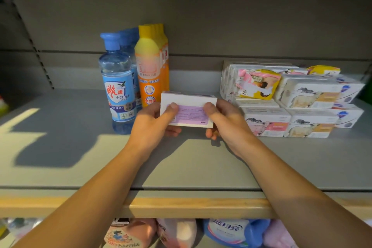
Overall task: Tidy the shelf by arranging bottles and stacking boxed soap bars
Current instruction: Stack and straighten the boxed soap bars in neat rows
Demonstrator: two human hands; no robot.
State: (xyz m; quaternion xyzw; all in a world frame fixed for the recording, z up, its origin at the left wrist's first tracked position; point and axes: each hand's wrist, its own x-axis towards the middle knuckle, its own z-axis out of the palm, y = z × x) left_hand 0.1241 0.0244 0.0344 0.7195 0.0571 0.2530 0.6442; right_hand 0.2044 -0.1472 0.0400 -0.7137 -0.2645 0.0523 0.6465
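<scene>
A white boxed soap bar (189, 107) with a pale purple panel is held above the grey shelf (60, 147), between both hands. My left hand (153, 125) grips its left end, thumb on the purple face. My right hand (225, 121) grips its right end the same way. Left of the box stand clear blue-capped bottles (117, 84) in a row, with orange yellow-capped bottles (150, 66) beside them. To the right, boxed soap bars (302, 102) lie stacked in low piles, and a yellow-and-pink soap pack (258, 84) leans on them.
The shelf has a wooden front edge (181, 207) and a grey back wall. Below it, the lower shelf holds pouches and a blue detergent bottle (237, 231). Bare shelf surface lies at the left and in front of the hands.
</scene>
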